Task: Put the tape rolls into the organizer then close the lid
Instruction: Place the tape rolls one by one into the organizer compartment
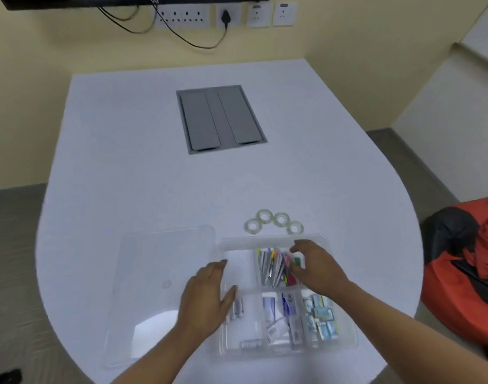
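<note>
Two bare forearms reach up from the near edge of the picture toward a clear plastic organizer [288, 293] on the white worktop [154, 176]. Left hand [207, 293] lies flat on the organizer's left wall, fingers [219, 266] spread and released, gripping nothing. Right hand [316, 268] hovers over the far right compartment, its fingers curled loosely around the coloured pens [273, 266] there; whether they actually pinch one I cannot tell.

Four tape rolls [274, 221] lie flat on the worktop just beyond the organizer's far wall, outside it. They are small, clear and slightly greenish rings with open centres, set in a shallow arc, neighbours touching or nearly so.

One see-through lid [159, 286] rests flat on the worktop just left of the organizer, so the box stands open. Inside, the far left compartment looks bare, and the near compartments hold a few batteries [236, 310], white and blue packets [281, 314], and small blue-and-white boxes [321, 318], too blurred to count.

One grey hatch [220, 119] with two flaps is let into the middle of the worktop. One red and black bag [464, 270] sits off the right edge.
</note>
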Action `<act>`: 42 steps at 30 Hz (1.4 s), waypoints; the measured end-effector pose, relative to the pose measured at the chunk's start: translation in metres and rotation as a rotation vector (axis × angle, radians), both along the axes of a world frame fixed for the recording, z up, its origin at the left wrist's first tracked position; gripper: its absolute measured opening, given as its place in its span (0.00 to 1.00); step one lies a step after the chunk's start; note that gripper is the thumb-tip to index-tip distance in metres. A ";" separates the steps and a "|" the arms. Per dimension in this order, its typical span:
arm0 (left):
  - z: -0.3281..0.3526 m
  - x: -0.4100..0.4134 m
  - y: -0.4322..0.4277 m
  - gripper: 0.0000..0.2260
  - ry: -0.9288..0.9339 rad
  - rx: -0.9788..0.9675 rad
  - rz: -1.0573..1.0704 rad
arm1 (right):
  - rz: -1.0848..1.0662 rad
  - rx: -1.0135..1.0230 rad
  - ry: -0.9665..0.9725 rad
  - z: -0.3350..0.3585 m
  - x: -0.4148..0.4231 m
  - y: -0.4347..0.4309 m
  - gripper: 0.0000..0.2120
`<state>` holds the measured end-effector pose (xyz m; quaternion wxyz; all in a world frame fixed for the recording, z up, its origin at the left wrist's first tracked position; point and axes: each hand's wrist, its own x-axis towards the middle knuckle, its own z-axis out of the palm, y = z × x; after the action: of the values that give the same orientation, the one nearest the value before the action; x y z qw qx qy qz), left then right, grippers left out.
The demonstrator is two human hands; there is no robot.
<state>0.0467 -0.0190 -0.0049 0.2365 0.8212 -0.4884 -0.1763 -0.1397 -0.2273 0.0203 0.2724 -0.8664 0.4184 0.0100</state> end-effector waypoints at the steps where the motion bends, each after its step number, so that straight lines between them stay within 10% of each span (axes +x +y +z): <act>1: 0.004 -0.001 -0.011 0.25 -0.006 -0.010 0.014 | -0.007 0.010 -0.022 0.000 0.004 -0.011 0.16; 12: 0.025 0.019 -0.138 0.22 -0.125 0.037 0.101 | -0.160 0.055 0.073 -0.013 0.030 -0.101 0.19; 26: -0.018 0.030 -0.218 0.24 0.048 0.597 0.246 | -0.305 0.259 0.067 -0.042 0.036 -0.124 0.26; 42: -0.030 0.047 -0.212 0.20 -0.095 0.466 0.135 | -0.331 0.210 0.316 -0.047 0.060 -0.127 0.26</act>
<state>0.0936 -0.2307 -0.0344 0.0290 0.8918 -0.3891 -0.2292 -0.0795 -0.3542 -0.0264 0.2900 -0.7407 0.5886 0.1442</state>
